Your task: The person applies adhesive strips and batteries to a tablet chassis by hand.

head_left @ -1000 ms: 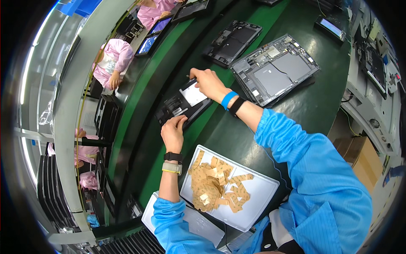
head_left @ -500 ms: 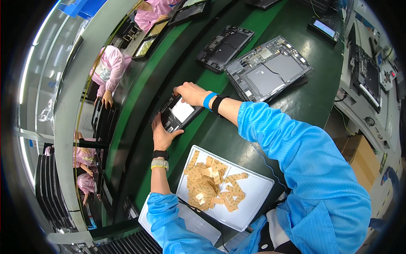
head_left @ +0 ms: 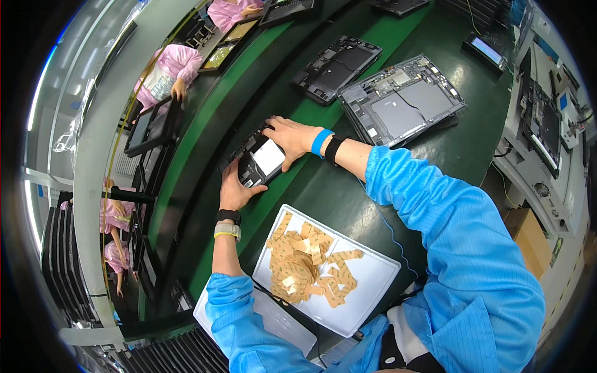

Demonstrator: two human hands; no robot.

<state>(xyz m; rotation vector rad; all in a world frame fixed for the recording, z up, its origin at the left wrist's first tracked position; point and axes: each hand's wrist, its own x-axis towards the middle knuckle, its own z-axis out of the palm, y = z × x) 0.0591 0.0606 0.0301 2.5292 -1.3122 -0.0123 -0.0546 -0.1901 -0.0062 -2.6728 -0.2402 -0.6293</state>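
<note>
A black open-backed tablet shell [head_left: 247, 166] lies at a slant on the green strip of the bench, with a white rectangular piece [head_left: 268, 156] on its inner side. My left hand [head_left: 234, 190] grips its near left end, thumb spread along the edge. At the far right end, my right hand [head_left: 293, 139] has its fingers curled over the rim and its thumb down beside the white piece. The fingertips of both hands are partly hidden. A white tray [head_left: 372, 287] close to my body bears a heap of tan paper pieces [head_left: 292, 267].
Beyond my right hand lie a grey opened tablet stack [head_left: 407, 102] and a darker opened device [head_left: 336, 69]. A small display box [head_left: 485, 53] stands at the far right. Across the line, people in pink [head_left: 171, 68] handle dark frames. A blue cord [head_left: 392, 230] hangs by my right sleeve.
My right hand has shifted along the shell's edge, its thumb now showing beside the white piece. A pink-sleeved person across the line has lifted a dark frame. The whole view has tilted slightly.
</note>
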